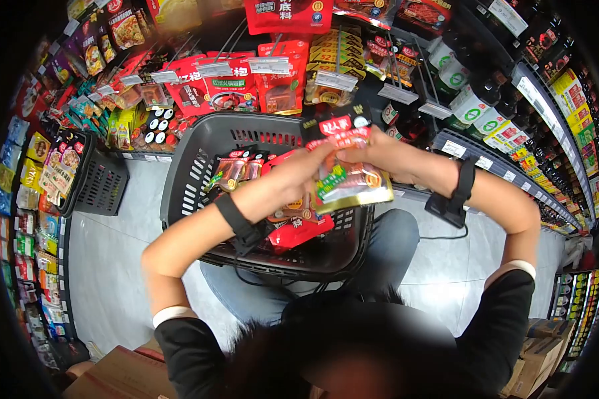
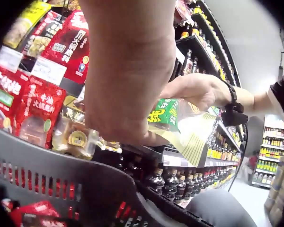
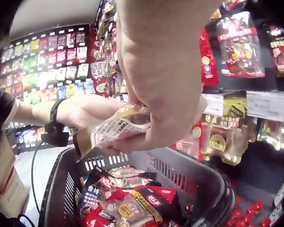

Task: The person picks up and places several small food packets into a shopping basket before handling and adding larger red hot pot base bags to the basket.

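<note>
Both hands grip one seasoning packet (image 1: 356,186), black and red at the top with a green label and a pale gold bottom edge. My left hand (image 1: 303,171) holds its left side, and my right hand (image 1: 383,154) pinches the upper right, thumbs close together on the front. The left wrist view shows the packet's green label (image 2: 166,115) and striped bottom between the hands. Printed text on the packet's back (image 3: 118,131) appears in the right wrist view. Beneath it is a dark shopping basket (image 1: 173,179) with several red and black packets (image 1: 303,229) inside.
Shelves with hanging red packets (image 1: 229,86) stand just behind the basket. Bottles (image 1: 469,100) line the right shelf. A second basket (image 1: 103,183) with packets stands at left on the grey floor. Cardboard boxes (image 1: 123,372) lie behind. A bent knee (image 1: 394,243) is beside the basket.
</note>
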Demonstrator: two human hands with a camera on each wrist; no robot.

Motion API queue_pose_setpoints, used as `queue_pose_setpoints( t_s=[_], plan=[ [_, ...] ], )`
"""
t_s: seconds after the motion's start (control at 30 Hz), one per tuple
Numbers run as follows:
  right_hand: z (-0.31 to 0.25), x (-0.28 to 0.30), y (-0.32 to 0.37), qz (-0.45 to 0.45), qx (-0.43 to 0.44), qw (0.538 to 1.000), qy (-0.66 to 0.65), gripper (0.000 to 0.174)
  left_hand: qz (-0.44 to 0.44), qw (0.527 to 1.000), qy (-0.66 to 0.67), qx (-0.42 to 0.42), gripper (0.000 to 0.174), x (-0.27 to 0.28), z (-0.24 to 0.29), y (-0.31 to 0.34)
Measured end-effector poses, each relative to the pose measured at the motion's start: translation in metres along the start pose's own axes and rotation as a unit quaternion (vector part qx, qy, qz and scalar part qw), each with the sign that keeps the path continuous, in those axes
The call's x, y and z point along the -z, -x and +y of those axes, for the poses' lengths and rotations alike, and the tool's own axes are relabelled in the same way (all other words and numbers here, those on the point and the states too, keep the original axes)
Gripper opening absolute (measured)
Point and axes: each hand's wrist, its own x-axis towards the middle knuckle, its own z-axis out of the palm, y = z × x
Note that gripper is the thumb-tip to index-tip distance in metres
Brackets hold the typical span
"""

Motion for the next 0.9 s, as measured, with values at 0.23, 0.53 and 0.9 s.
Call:
queue_pose_setpoints(
  t_s=[0.23, 0.53, 0.9],
  plan=[
    [-0.067, -0.036, -0.049, -0.011, 0.124, 0.981, 0.146, 0.035, 0.049, 0.994, -0.004, -0.093, 0.038, 0.042, 0.075, 0.059],
    [-0.105, -0.118, -0.138, -0.025, 0.092, 0.955, 0.279, 0.022, 0.193, 0.97, 0.026, -0.143, 0.029, 0.125, 0.095, 0.088],
    [0.097, -0.196, -0.254, 0.054, -0.027, 0.952, 0.3, 0.063, 0.191, 0.914, -0.242, 0.262, 0.055, 0.268, -0.011, 0.016]
  ],
)
